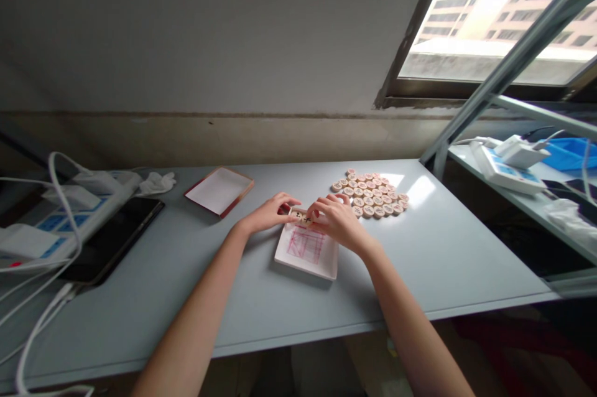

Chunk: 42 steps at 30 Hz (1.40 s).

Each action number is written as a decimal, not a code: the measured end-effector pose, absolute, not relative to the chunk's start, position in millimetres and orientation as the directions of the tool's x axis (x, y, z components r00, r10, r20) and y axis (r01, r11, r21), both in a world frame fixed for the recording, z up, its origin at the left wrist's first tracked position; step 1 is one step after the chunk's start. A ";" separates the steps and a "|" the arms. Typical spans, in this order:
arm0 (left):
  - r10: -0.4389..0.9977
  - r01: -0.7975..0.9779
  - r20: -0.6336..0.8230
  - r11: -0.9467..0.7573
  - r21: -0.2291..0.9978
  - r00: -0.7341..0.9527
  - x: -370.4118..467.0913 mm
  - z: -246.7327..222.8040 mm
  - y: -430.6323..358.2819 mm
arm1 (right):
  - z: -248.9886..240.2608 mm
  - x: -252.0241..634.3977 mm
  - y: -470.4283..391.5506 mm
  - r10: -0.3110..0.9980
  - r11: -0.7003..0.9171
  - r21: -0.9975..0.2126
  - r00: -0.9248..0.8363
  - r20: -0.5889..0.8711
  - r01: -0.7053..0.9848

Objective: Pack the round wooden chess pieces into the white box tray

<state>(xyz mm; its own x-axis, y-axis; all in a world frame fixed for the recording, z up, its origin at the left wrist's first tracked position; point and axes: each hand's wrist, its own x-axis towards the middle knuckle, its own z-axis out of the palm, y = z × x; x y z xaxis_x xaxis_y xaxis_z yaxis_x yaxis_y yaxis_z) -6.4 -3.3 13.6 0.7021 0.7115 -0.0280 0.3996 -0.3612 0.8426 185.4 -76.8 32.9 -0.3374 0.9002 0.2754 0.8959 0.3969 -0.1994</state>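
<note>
A shallow white box (pixel 329 266) lies on the table before me, with pink lines drawn on its floor. Two or so round Chinese chess pieces (pixel 303 218) with dark characters stand along its far wall. My left hand (pixel 265 213) is closed around the box's far left corner, its thumb inside by the pieces. My right hand (pixel 342 221) reaches over the far right part of the box, fingers pinched at a chess piece that they largely cover. To the right, a cluster of several chess pieces (pixel 372 201) lies flat on the table.
A box lid (pixel 219 191) with a reddish rim lies inside-up at the left. Beyond it are crumpled tissue (pixel 157 183), a black phone (pixel 116 238) and a power strip (pixel 60 226) with white cables. A metal post (pixel 499 67) and a shelf (pixel 559 207) border the right side.
</note>
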 end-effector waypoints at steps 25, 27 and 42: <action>0.947 0.635 0.239 -0.321 0.703 0.214 -8.3 0.0 24.9 | 38.1 214.9 -21.8 0.932 0.123 -0.313 -0.001 0.362 0.942; 0.953 0.686 0.225 -0.301 0.662 0.201 -5.1 2.9 27.7 | 38.7 209.3 -15.2 0.925 0.272 -0.434 -0.110 0.364 0.859; 0.937 0.707 0.221 -0.349 0.614 0.271 1.3 2.0 31.4 | 19.1 191.2 -18.9 0.873 0.410 -0.353 -0.251 0.418 0.841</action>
<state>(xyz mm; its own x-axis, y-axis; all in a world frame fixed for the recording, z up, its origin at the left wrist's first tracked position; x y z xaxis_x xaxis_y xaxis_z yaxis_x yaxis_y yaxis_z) 1.3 31.4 2.0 0.2712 0.9369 0.2206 0.7075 -0.3494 0.6143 191.2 -18.9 19.1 -0.2508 0.8731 0.4181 0.8408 0.4105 -0.3529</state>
